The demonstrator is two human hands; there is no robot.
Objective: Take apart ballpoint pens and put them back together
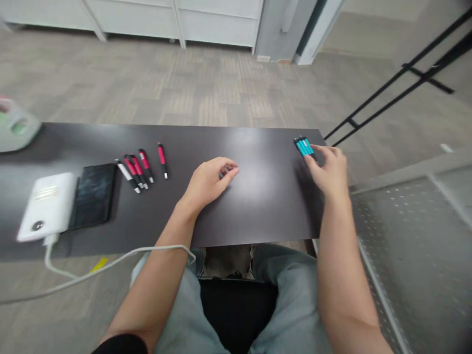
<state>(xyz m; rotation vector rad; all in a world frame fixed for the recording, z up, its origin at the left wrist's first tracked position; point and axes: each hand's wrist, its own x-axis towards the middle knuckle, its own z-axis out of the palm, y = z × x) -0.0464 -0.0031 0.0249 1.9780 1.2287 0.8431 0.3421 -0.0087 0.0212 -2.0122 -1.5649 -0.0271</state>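
At the teal pens (304, 146), the right hand (331, 169) curves downward.

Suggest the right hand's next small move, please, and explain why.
Perhaps the right hand should nudge the slim black-ended turquoise pens inward: it is right at them, and they are near a corner of the dark table, where one might fall.

1. Here on the white device (47, 211), pale rows that look like print run across the upper face, too blurred to make out.
2. Over to the teal pens (304, 146): a small pale patch shows, any lettering too tiny to read.
3. So, across the whole view, not one legible word, brand or number.
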